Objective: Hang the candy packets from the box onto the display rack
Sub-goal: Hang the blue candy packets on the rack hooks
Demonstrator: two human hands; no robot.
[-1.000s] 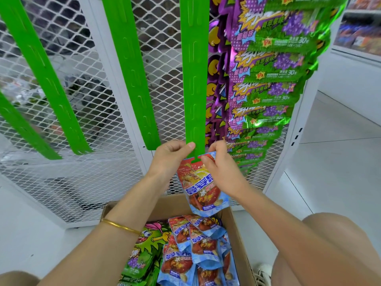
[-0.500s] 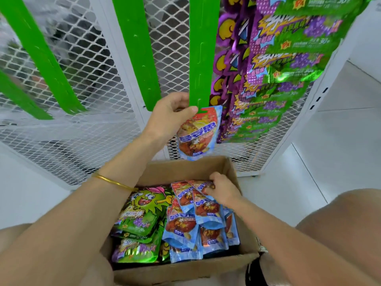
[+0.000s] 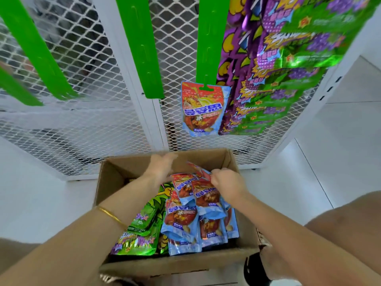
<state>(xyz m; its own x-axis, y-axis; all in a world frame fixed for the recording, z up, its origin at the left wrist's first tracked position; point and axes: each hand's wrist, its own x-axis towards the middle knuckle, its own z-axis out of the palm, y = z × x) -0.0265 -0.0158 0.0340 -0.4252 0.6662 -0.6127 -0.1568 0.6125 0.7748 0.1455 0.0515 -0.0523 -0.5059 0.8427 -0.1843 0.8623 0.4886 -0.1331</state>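
A red and blue candy packet (image 3: 204, 109) hangs alone from the bottom hook of a green hanging strip (image 3: 212, 38) on the white mesh display rack (image 3: 127, 65). Below stands an open cardboard box (image 3: 109, 178) holding several red and blue packets (image 3: 181, 217) and green packets (image 3: 142, 226). My right hand (image 3: 226, 182) pinches the top of one red and blue packet (image 3: 199, 169) and lifts its upper edge from the pile. My left hand (image 3: 162, 165) is blurred over the box's far side, fingers extended, holding nothing.
Two more bare green strips (image 3: 142, 48) (image 3: 35, 46) hang to the left. Rows of purple and green packets (image 3: 288, 69) fill the strips at the right. The floor around the box is pale tile. My bare knee (image 3: 346, 219) is at the lower right.
My left hand let go of the hung packet and dropped toward the box. My right hand, having reached into the box, now lifts a packet's top edge. The view tilted down.
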